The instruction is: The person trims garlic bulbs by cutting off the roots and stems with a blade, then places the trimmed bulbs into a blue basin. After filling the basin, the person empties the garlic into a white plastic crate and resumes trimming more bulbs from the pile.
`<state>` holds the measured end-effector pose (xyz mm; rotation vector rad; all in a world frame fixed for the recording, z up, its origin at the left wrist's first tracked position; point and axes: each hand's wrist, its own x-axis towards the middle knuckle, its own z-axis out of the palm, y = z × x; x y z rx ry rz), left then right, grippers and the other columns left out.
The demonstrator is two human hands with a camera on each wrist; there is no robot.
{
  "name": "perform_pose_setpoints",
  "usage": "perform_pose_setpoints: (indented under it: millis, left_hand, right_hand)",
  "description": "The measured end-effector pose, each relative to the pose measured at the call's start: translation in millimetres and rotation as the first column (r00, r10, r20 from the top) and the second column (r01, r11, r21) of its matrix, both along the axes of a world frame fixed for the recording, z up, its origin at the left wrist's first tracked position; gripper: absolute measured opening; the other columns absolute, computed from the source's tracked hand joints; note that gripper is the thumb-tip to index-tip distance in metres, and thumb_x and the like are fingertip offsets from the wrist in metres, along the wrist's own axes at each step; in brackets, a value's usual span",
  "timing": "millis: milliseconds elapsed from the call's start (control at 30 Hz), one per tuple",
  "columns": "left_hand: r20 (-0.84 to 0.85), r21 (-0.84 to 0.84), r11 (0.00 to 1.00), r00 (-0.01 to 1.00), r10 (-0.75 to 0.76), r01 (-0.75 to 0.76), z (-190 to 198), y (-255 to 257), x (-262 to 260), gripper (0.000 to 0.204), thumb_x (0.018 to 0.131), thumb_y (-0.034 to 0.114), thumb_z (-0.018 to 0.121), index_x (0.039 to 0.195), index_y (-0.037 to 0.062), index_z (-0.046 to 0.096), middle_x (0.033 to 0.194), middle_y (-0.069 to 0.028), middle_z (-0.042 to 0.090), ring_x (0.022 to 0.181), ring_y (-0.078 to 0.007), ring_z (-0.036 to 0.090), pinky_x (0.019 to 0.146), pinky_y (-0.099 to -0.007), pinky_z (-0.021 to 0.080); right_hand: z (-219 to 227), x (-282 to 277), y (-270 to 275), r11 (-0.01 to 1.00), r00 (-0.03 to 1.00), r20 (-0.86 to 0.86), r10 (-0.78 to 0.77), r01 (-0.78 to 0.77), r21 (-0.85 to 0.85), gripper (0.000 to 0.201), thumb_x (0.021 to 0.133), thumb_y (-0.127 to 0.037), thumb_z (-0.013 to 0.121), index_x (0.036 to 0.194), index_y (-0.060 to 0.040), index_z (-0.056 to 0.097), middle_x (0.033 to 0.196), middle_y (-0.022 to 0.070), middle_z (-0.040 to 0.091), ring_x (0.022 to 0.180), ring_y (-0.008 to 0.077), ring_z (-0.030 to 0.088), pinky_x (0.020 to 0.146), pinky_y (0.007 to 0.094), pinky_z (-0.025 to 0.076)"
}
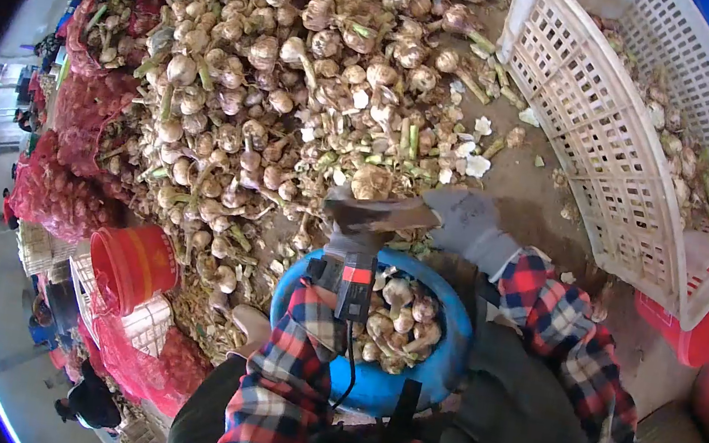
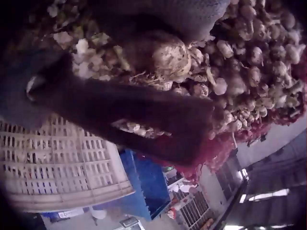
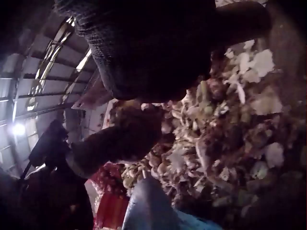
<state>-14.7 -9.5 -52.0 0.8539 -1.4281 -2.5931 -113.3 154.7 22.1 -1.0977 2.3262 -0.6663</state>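
My gloved left hand holds a garlic bulb with roots showing, above the near edge of the garlic heap. In the left wrist view the gloved fingers curl over this bulb. My gloved right hand grips a knife with a broad, dark, slotted blade. The blade lies across in front of the left hand, close to the bulb. Below both hands, a blue tub holds several garlic bulbs with short stems. The right wrist view is dark, and the right glove hides most of the grip there.
At the right a white slatted crate stands tilted, with garlic and stems inside. Left of the heap are a red bucket and red mesh sacks of garlic. White peelings and cut stems litter the floor.
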Motion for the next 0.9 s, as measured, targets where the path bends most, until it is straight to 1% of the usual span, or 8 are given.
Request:
perform_pose_setpoints:
  millis: [67,267,500,567,600,700,800,900]
  left_hand:
    - [0.137,-0.811,0.542,0.973,-0.188,0.219,9.7,4.8,3.7,0.037,0.069,0.019,0.054,0.103,0.0075,0.043,0.09,-0.0064,0.054,0.082,-0.0205,0.052,0.075,-0.0301,0.04]
    - [0.241,-0.969,-0.015,0.927,-0.286,0.247,21.9,15.3,8.0,0.034,0.069,0.022,0.055,0.099,0.0067,0.046,0.082,-0.0079,0.056,0.084,-0.0217,0.052,0.072,-0.0298,0.042]
    - [0.043,-0.91,0.406,0.994,-0.104,0.082,57.3,34.5,7.0,0.027,0.073,0.015,0.049,0.098,0.0029,0.046,0.075,-0.0081,0.054,0.067,-0.0179,0.053,0.052,-0.0273,0.044]
    - [0.323,-0.888,-0.416,0.909,-0.263,0.195,102.6,18.6,-0.2,0.024,0.075,0.021,0.051,0.088,0.0007,0.049,0.08,-0.0072,0.055,0.068,-0.02,0.054,0.06,-0.0276,0.045]
    - [0.33,-0.884,-0.424,0.907,-0.263,0.198,111.4,10.4,0.1,0.024,0.075,0.021,0.051,0.088,0.0007,0.049,0.08,-0.0072,0.055,0.068,-0.02,0.054,0.06,-0.0276,0.045]
    - [0.058,-0.369,0.603,0.665,-0.745,0.708,128.0,1.1,9.1,0.03,0.077,0.027,0.047,0.091,0.0007,0.053,0.077,-0.0076,0.055,0.069,-0.0173,0.053,0.061,-0.0268,0.043]
    - [0.66,-0.491,-0.122,0.277,-0.698,0.863,130.9,-6.9,-27.8,0.043,0.074,0.041,0.048,0.095,0.0041,0.054,0.089,-0.0139,0.056,0.085,-0.0259,0.054,0.077,-0.0336,0.04]
    - [0.693,-0.662,0.175,0.684,-0.228,0.729,93.6,-50.6,-109.0,0.055,0.071,0.052,0.042,0.09,0.0015,0.055,0.086,-0.0178,0.056,0.084,-0.0264,0.055,0.075,-0.0326,0.042]
  right_hand:
    - [1.4,1.5,-9.7,0.996,0.994,-0.066,0.083,-0.085,-0.028,0.027,0.062,-0.023,0.054,0.086,-0.0114,0.05,0.083,0.0079,0.056,0.077,0.0245,0.055,0.065,0.0355,0.043]
    - [3.6,2.3,-14.8,0.997,0.998,-0.031,0.049,-0.047,0.054,0.029,0.06,-0.023,0.056,0.086,-0.0116,0.049,0.082,0.0071,0.055,0.077,0.0248,0.054,0.065,0.0362,0.043]
    - [-28.8,0.8,-2.2,0.997,0.999,-0.025,-0.04,0.041,0.063,0.027,0.064,-0.025,0.053,0.087,-0.0119,0.052,0.089,0.01,0.055,0.08,0.0248,0.054,0.068,0.0365,0.043]
    - [-38.8,-23.7,15.6,0.918,0.962,0.127,-0.24,0.183,0.352,0.028,0.067,-0.026,0.05,0.091,-0.0115,0.054,0.093,0.0117,0.055,0.083,0.026,0.053,0.071,0.037,0.042]
    - [-47.4,-36.1,35.1,0.808,0.892,0.179,-0.415,0.272,0.523,0.031,0.068,-0.026,0.048,0.094,-0.0112,0.054,0.095,0.0127,0.054,0.084,0.0269,0.053,0.073,0.0372,0.042]
    - [-67.2,-29.2,64.0,0.768,0.874,0.036,-0.485,0.405,0.497,0.036,0.07,-0.03,0.046,0.1,-0.0099,0.052,0.096,0.0143,0.054,0.09,0.0284,0.051,0.078,0.036,0.04]
    - [-87.3,-34.2,63.6,0.782,0.864,0.081,-0.497,0.406,0.472,0.049,0.069,-0.038,0.046,0.109,-0.0091,0.044,0.1,0.0177,0.051,0.099,0.0293,0.046,0.084,0.0349,0.036]
    - [-114.4,-29.9,57.3,0.8,0.813,0.243,-0.53,0.384,0.461,0.055,0.068,-0.04,0.048,0.112,-0.0088,0.04,0.104,0.0178,0.049,0.1,0.0294,0.045,0.085,0.0356,0.035]
